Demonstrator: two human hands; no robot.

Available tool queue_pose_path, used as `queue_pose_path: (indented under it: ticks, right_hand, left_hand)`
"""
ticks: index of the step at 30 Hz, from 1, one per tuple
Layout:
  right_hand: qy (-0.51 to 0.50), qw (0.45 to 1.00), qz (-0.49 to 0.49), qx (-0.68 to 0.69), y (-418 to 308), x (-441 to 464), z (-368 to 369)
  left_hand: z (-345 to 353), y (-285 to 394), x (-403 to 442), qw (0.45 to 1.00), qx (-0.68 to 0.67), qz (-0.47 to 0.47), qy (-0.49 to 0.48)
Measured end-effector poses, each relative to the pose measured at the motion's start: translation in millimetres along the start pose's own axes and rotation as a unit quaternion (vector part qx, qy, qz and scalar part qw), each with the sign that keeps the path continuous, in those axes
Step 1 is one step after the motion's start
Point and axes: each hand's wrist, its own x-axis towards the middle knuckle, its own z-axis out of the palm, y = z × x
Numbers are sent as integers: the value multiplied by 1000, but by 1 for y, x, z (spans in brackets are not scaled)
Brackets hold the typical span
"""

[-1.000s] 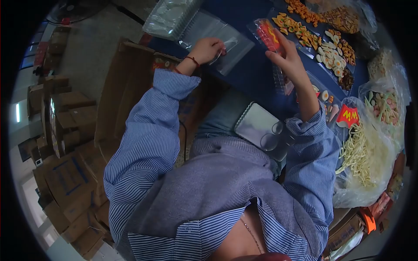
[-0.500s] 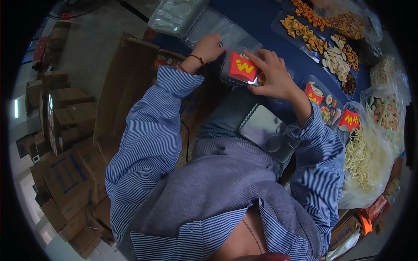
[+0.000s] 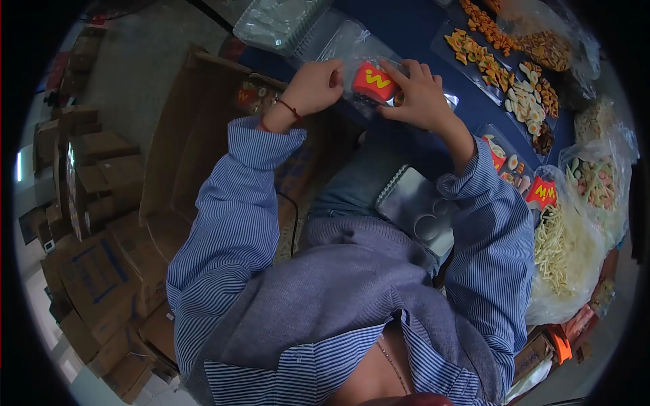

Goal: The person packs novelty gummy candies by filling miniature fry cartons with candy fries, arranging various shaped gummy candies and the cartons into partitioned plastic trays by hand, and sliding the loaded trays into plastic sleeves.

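Observation:
A clear plastic pack with a red toy fries carton (image 3: 374, 83), marked in yellow, lies near the blue table's front edge. My right hand (image 3: 418, 98) grips the pack from its right side, thumb below and fingers over the top. My left hand (image 3: 315, 88) is closed in a pinch at the left edge of a clear plastic bag (image 3: 349, 39). The bag's film spreads behind and around the pack; how far the pack sits inside it I cannot tell. On my lap rests a clear molded tray (image 3: 416, 206) with round hollows.
Stacked clear trays (image 3: 281, 24) stand at the table's back left. Toy food pieces (image 3: 525, 101) lie in piles to the right, near bags of pale toy fries (image 3: 555, 250). An open cardboard box (image 3: 179, 135) with packs inside is at my left; more cartons (image 3: 95, 271) stand beyond.
My left hand has shifted slightly left and down, its fingers curling tighter. The pack and my right hand have moved a little up and left, and the bag film has bunched up around the pack.

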Motion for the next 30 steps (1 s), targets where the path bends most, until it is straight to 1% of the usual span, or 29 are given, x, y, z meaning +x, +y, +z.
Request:
queue_pose_path:
  ticks: [2,3,4,5,7,8,9,10,11,12,13,14,15,16,17,18,19,20,21,22,23,24,25,26,27,28,29,30]
  right_hand:
    - [9,1000,11,-13,-8,2,4]
    - [35,999,25,-18,-12,2,7]
    - [62,997,40,-23,-16,3,10]
    - [62,997,40,-22,-21,5,13]
    - [102,991,61,-56,-31,7,18]
    - [105,991,61,-56,-30,9,23]
    - [135,988,54,-54,-29,13,28]
    - [165,984,48,-53,-28,13,31]
    - [167,983,50,-54,-23,10,32]
    - [198,977,30,-76,-23,4,25]
    - [228,969,10,-99,-23,-4,15]
    - [230,968,12,-99,-23,-17,4]
    - [196,972,125,-44,-23,-33,-11]
    - [155,960,234,12,-20,-48,-19]
    - [155,960,232,11,-15,-61,-16]
    - [93,955,270,80,-13,-72,-12]
    - [31,939,307,148,-11,-81,-9]
    - [35,938,311,149,-10,-86,-5]
    - [71,901,333,269,-19,-85,-10]
    - [106,848,347,386,-25,-84,-12]
    - [108,847,347,388,-26,-85,-6]
    - [142,781,341,503,-25,-85,8]
    - [175,702,328,608,-23,-83,22]
    - [176,701,326,609,-18,-81,36]
    - [213,627,292,690,-17,-77,42]
    - [247,544,255,761,-16,-77,47]
    - [247,543,255,761,-14,-78,51]
    - [310,519,234,761,-22,-75,37]
  left_hand:
    - [-1,18,-10,996,83,10,32]
    - [3,23,-13,996,83,11,32]
    - [8,29,-15,991,115,29,61]
    - [13,34,-14,984,146,47,90]
    - [35,29,-6,983,138,55,105]
    - [45,25,-1,982,129,63,122]
    - [47,33,3,982,130,65,122]
    - [49,42,6,975,165,47,143]
    - [50,48,9,965,199,29,166]
    - [52,50,13,965,201,33,165]
    - [53,50,20,955,232,14,182]
    - [54,49,26,944,262,-6,201]
    - [55,48,33,943,263,-4,202]
    - [58,46,37,943,285,-8,169]
    - [63,46,41,942,306,-13,137]
    - [70,45,44,942,305,-12,137]
    - [79,46,48,940,310,22,141]
    - [88,47,52,936,316,57,144]
    - [93,56,53,936,317,61,142]
    - [99,64,51,938,310,77,138]
    - [103,72,48,939,303,92,136]
    - [104,82,43,938,306,92,136]
    - [103,94,38,945,295,96,106]
    - [103,105,33,951,283,100,77]
    - [105,113,27,951,283,101,78]
    - [107,119,21,961,220,130,108]
    - [108,125,14,966,154,157,138]
    - [101,135,7,970,95,174,141]
